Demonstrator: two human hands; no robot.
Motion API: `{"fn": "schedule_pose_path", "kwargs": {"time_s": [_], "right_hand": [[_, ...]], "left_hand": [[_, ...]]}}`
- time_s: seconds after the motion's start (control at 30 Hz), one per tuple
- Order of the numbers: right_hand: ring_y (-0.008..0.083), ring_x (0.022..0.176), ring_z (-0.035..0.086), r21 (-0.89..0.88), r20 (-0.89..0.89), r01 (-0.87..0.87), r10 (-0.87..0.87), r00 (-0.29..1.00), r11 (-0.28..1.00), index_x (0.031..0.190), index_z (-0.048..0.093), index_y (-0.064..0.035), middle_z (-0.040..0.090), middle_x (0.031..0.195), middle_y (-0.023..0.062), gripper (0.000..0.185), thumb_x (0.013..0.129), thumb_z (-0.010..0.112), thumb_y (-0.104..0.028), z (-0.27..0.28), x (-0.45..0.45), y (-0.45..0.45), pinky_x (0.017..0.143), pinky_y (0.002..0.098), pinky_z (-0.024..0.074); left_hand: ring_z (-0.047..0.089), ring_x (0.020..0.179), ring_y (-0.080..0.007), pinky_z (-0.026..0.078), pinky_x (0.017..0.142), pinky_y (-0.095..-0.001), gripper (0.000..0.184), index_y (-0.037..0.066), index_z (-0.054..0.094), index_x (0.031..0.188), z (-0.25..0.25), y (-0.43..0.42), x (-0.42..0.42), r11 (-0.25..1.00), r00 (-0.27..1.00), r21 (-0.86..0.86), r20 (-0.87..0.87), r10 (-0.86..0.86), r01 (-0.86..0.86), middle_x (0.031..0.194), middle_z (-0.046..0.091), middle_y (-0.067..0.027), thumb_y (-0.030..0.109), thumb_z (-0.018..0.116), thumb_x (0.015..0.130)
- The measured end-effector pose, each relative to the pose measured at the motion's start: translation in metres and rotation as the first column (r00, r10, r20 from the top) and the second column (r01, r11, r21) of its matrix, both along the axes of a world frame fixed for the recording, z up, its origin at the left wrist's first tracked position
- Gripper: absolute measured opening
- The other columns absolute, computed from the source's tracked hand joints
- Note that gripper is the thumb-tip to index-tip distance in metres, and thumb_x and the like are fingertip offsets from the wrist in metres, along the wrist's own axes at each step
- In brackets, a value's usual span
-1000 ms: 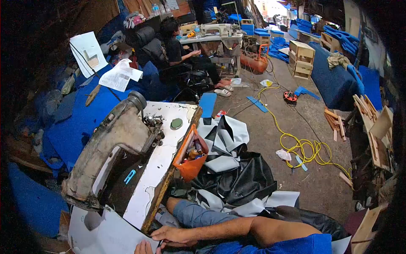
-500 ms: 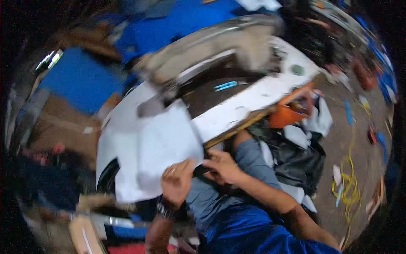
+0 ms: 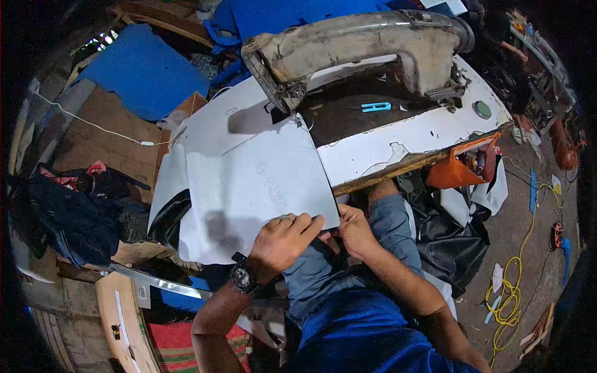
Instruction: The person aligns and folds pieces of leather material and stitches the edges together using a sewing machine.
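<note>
A large white sheet (image 3: pixel 261 168), which looks like vinyl with a dark underside, lies under the needle end of a worn sewing machine (image 3: pixel 360 46). Faint grey lettering shows on its surface. My left hand (image 3: pixel 286 239), with a ring and a black wristwatch, has its fingers closed over the sheet's near edge; its thumb is mostly hidden. Close by on the right, my right hand (image 3: pixel 357 233) pinches the same sheet near its right corner. Both hands are above my lap, in front of the white machine table (image 3: pixel 379 152).
Light-blue thread snips (image 3: pixel 376 107) and a round green object (image 3: pixel 481 110) lie on the table. An orange pouch (image 3: pixel 453 173) hangs at its front edge. Black material (image 3: pixel 451 242) is heaped to the right, beyond it a tangled yellow cord (image 3: pixel 511 298) on the floor.
The view has shifted and become sharper. My left hand has moved right along the sheet's near edge, and my right hand now grips the corner.
</note>
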State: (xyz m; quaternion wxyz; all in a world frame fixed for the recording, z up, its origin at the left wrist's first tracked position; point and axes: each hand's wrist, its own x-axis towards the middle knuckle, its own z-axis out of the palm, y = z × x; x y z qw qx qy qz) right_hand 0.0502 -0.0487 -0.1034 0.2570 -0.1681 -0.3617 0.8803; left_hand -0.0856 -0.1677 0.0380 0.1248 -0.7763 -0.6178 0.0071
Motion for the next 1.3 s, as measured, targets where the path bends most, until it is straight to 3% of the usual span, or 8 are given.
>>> {"fn": "schedule_pose_path", "kwargs": {"time_s": [0.37,0.4,0.47,0.67,0.97,1.07,1.13,1.3], "right_hand": [[0.0189,0.074,0.070,0.110,0.109,-0.029,0.017,0.994,0.994,0.123,0.068,-0.0010,0.075,0.098,0.0095,0.022,0.107,0.056,-0.008,-0.007,0.009,0.009,0.065,0.0300,0.0568],[0.0221,0.078,0.070,0.438,0.157,0.086,-0.170,0.973,0.895,0.123,0.068,-0.0014,0.074,0.098,0.0111,0.022,0.105,0.059,-0.009,-0.002,0.016,0.015,0.069,0.0333,0.0564],[0.0284,0.085,0.068,0.915,0.044,0.172,-0.513,0.857,0.366,0.122,0.069,-0.0022,0.073,0.098,0.0143,0.023,0.101,0.065,-0.010,0.013,0.037,0.037,0.077,0.0400,0.0555],[0.0355,0.125,0.055,0.936,-0.150,-0.056,-0.539,0.828,-0.347,0.134,0.065,-0.0096,0.061,0.137,0.0120,0.062,0.074,0.080,-0.004,0.079,0.048,0.074,0.101,0.0482,0.0475],[0.0283,0.129,0.056,0.852,-0.162,-0.009,-0.279,0.947,-0.524,0.130,0.066,-0.0102,0.062,0.142,0.0056,0.055,0.077,0.077,-0.010,0.067,0.013,0.086,0.109,0.0478,0.0468],[0.0270,0.124,0.060,0.836,-0.173,0.006,-0.253,0.952,-0.549,0.122,0.070,-0.0072,0.067,0.134,0.0067,0.043,0.079,0.073,-0.009,0.072,0.014,0.089,0.104,0.0431,0.0514],[0.0266,0.123,0.062,0.849,-0.168,0.023,-0.228,0.959,-0.527,0.120,0.071,-0.0064,0.068,0.133,0.0074,0.043,0.077,0.074,-0.008,0.073,0.013,0.089,0.103,0.0420,0.0527],[0.0268,0.121,0.064,0.858,-0.123,0.000,-0.205,0.971,-0.514,0.119,0.071,-0.0048,0.069,0.130,0.0097,0.045,0.073,0.074,-0.006,0.078,0.013,0.090,0.103,0.0419,0.0547]], "left_hand": [[0.067,0.084,-0.0220,0.057,0.074,-0.0367,0.051,0.012,0.065,0.132,-0.013,0.004,-0.001,0.998,0.994,0.054,0.111,-0.017,0.011,0.097,0.059,-0.0044,0.012,0.064,0.082],[0.067,0.083,-0.0219,0.057,0.074,-0.0367,0.050,0.012,0.066,0.132,-0.012,0.004,0.000,0.999,0.994,0.050,0.105,-0.018,0.013,0.097,0.059,-0.0043,0.012,0.064,0.082],[0.067,0.082,-0.0216,0.057,0.074,-0.0366,0.050,0.012,0.066,0.132,-0.007,0.003,-0.001,0.998,0.996,0.056,0.093,-0.017,0.012,0.097,0.059,-0.0041,0.012,0.064,0.082],[0.066,0.080,-0.0211,0.058,0.073,-0.0360,0.047,0.012,0.066,0.130,-0.004,0.005,0.000,0.995,0.994,0.095,0.105,-0.039,0.030,0.095,0.059,-0.0036,0.012,0.064,0.083],[0.068,0.082,-0.0220,0.057,0.075,-0.0368,0.034,0.011,0.070,0.118,0.000,0.012,-0.014,0.996,0.958,0.065,0.277,-0.081,0.065,0.092,0.063,-0.0051,0.030,0.072,0.091],[0.069,0.084,-0.0297,0.057,0.074,-0.0408,0.023,0.007,0.075,0.109,-0.009,0.025,-0.071,0.944,0.835,0.235,0.546,0.068,-0.230,0.094,0.071,-0.0097,0.023,0.075,0.092],[0.067,0.110,-0.0368,0.053,0.097,-0.0470,0.029,0.003,0.070,0.122,-0.009,0.027,-0.115,0.875,0.805,0.191,0.515,0.296,-0.444,0.117,0.072,-0.0162,0.014,0.068,0.095],[0.057,0.131,-0.0421,0.043,0.112,-0.0502,0.038,-0.001,0.064,0.133,-0.042,0.046,-0.206,0.766,0.831,0.350,0.368,0.416,-0.539,0.131,0.067,-0.0229,0.017,0.065,0.099]]}}
